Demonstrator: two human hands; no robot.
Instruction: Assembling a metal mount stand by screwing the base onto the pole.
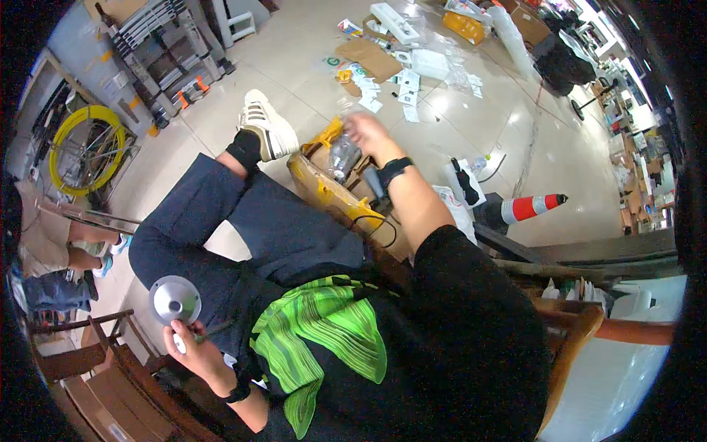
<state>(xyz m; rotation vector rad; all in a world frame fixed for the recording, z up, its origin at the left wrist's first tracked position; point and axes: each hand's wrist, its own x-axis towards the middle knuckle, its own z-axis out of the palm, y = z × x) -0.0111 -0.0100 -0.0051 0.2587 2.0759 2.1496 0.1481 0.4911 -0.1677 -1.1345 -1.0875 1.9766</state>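
The left hand [194, 351] holds one silver disc [174, 297]. The right hand [368, 136] is blurry over one box [324, 190], so I cannot tell if it grips.

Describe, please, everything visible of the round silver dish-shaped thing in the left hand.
The silver dish-shaped thing looks metallic and round, with a broad smooth rim and small ringed centre. Its face is toward the camera, partly in front of dark trousers. The bare left hand holds its lower edge.
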